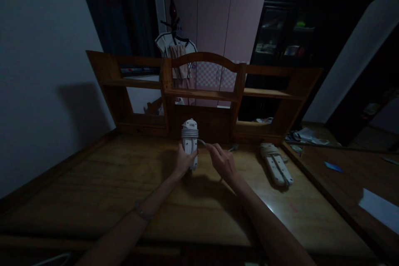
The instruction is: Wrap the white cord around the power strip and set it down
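My left hand point(183, 161) is wrapped round the lower end of a white power strip point(190, 138), holding it upright over the wooden desk point(124, 183). Its white cord point(202, 142) is coiled round the strip's upper part. My right hand point(222, 161) pinches the loose end of that cord just right of the strip. A beaded bracelet point(141, 213) sits on my left wrist.
A second white power strip point(277, 165) with wound cord lies on the desk to the right. A wooden shelf unit point(202, 91) stands along the desk's back edge. A blue card point(333, 167) and white paper point(378, 209) lie on the side surface at right. Wardrobe and cabinet stand behind.
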A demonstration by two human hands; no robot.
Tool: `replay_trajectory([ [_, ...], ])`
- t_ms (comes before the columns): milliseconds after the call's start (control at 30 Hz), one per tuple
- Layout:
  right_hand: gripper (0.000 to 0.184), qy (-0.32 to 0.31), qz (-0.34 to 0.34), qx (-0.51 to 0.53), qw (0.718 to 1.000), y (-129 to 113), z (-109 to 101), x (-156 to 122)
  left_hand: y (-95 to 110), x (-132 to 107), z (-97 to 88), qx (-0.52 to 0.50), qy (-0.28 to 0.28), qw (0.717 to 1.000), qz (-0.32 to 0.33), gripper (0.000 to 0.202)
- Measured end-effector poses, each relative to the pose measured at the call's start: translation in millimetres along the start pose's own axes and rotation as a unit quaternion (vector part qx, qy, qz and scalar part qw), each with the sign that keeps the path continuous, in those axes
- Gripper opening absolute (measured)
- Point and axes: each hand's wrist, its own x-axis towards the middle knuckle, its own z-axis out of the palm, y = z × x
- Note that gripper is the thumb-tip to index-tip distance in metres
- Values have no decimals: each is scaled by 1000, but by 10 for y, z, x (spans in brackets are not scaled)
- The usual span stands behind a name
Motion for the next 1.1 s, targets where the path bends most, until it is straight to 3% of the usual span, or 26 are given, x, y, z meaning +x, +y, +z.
replay_trajectory([
  [267,31,5,67,-41,997,35,-14,18,-5,-12,-15,14,17,1000,23,67],
  [433,34,-78,132,-78,985,68,-22,37,5,2,-37,36,65,995,61,74],
  [600,37,-154,145,-70,975,73,1,33,18,46,-100,32,146,986,76,78],
  [667,35,-144,148,-58,977,82,12,21,14,88,-140,27,157,984,74,77],
  [767,27,-81,172,-15,982,137,21,5,-6,172,-212,28,165,983,79,79],
  [933,15,43,200,153,967,270,0,14,-33,284,-339,21,227,973,47,83],
  [1100,13,36,155,158,974,250,-13,36,111,380,-504,-5,292,956,35,88],
])
